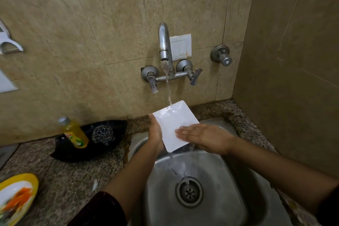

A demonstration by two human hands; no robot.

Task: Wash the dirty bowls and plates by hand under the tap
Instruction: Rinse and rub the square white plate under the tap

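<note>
A white rectangular plate (pixel 174 121) is tilted over the steel sink (pixel 229 198), under the water running from the tap (pixel 165 46). My left hand (pixel 156 134) grips the plate's left edge from below and behind. The straight fingers of my right hand (pixel 200 135) lie flat on the plate's lower right face. Water runs off the plate's lower edge and falls to the drain (pixel 189 191).
On the speckled counter to the left, a black dish (pixel 73 152) holds a yellow soap bottle (pixel 75 134) and a steel scrubber (pixel 102 134). A yellow-rimmed plate with food scraps (pixel 16 198) lies at the lower left. A side wall stands close on the right.
</note>
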